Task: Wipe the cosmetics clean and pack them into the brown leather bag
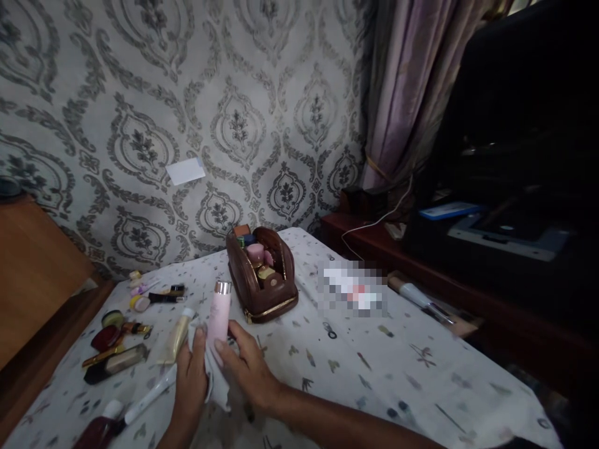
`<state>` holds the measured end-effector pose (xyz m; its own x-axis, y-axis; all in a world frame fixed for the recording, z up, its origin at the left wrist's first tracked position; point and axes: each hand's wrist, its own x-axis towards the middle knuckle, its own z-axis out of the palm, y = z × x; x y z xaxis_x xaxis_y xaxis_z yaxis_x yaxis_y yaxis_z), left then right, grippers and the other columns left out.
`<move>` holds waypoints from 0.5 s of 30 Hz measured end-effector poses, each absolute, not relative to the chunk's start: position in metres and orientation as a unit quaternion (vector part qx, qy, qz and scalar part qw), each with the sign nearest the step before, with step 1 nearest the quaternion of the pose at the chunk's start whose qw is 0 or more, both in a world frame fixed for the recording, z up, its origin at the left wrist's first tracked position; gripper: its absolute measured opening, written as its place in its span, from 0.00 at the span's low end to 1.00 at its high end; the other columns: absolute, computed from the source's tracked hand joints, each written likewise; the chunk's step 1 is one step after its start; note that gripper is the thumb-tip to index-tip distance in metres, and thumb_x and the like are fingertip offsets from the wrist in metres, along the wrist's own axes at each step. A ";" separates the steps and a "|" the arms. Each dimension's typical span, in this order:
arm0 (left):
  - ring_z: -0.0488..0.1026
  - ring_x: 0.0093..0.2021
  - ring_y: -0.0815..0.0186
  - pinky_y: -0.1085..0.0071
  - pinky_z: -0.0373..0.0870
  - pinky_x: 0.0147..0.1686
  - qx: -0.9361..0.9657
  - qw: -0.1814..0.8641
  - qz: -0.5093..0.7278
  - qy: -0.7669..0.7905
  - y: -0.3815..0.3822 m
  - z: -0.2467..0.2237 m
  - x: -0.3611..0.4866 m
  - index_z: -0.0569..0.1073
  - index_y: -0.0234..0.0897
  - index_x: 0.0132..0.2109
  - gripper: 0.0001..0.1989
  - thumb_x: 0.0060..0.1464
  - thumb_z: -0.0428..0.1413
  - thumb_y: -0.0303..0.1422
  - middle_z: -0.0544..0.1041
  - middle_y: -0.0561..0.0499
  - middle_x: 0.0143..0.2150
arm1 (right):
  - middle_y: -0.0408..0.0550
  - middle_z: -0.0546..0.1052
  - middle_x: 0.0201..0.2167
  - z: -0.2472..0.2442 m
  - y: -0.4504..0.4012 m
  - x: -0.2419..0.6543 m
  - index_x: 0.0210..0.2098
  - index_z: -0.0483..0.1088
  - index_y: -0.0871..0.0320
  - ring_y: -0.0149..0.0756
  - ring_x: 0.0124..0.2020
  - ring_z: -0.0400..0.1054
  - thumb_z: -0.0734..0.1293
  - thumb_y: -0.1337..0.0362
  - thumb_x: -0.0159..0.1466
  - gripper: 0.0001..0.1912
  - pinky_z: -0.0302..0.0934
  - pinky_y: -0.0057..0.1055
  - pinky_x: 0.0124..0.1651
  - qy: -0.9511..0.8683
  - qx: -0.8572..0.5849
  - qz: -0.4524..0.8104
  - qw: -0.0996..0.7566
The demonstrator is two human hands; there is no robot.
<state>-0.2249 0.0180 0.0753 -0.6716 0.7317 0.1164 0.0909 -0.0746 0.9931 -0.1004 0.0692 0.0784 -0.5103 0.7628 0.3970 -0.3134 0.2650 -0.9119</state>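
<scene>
A pink bottle with a shiny silvery cap (pixel 219 312) stands nearly upright between my two hands, above the table. My right hand (pixel 250 368) grips its lower part, thumb in front. Closed round a white cloth (pixel 218 383), my left hand (pixel 189 380) presses the fabric against the bottle's left side; the cloth hangs down below it. Just beyond, a brown cosmetic bag (pixel 271 305) stands unzipped, with pink jars and other small items inside. Left of my left hand lies a cream-coloured tube with a white cap (pixel 176 337).
Several cosmetics lie at the left: a dark red compact (pixel 105 338), a foundation bottle (pixel 116 363), a white-handled brush (pixel 150 393) and a dark red bottle (pixel 99 430). A blurred-out item (pixel 353 289) lies right of the bag. A patterned cloth (pixel 337 380) covers the table.
</scene>
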 end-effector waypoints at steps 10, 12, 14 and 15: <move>0.74 0.21 0.62 0.69 0.71 0.21 0.291 0.453 0.636 0.553 0.051 0.109 -0.171 0.76 0.38 0.36 0.24 0.41 0.65 0.54 0.75 0.52 0.20 | 0.43 0.72 0.34 0.130 0.102 -0.077 0.42 0.69 0.55 0.32 0.29 0.66 0.61 0.47 0.66 0.18 0.63 0.26 0.30 -0.581 -0.191 0.608 0.507; 0.68 0.15 0.68 0.74 0.66 0.16 0.305 0.491 0.611 0.541 0.059 0.114 -0.167 0.76 0.37 0.34 0.23 0.38 0.68 0.50 0.71 0.55 0.16 | 0.42 0.74 0.34 0.134 0.111 -0.074 0.43 0.69 0.53 0.29 0.24 0.65 0.62 0.45 0.65 0.19 0.61 0.25 0.24 -0.548 -0.195 0.644 0.497; 0.62 0.12 0.72 0.76 0.60 0.13 0.315 0.486 0.604 0.547 0.067 0.119 -0.165 0.75 0.36 0.29 0.23 0.36 0.68 0.50 0.69 0.56 0.14 | 0.42 0.75 0.34 0.136 0.118 -0.072 0.45 0.69 0.53 0.28 0.21 0.64 0.62 0.45 0.65 0.20 0.60 0.25 0.21 -0.521 -0.188 0.678 0.483; 0.61 0.12 0.72 0.76 0.58 0.12 0.320 0.476 0.607 0.550 0.071 0.122 -0.164 0.75 0.35 0.27 0.23 0.36 0.68 0.51 0.69 0.55 0.14 | 0.42 0.76 0.34 0.138 0.121 -0.070 0.46 0.69 0.53 0.29 0.22 0.65 0.62 0.45 0.65 0.21 0.62 0.25 0.23 -0.517 -0.179 0.687 0.479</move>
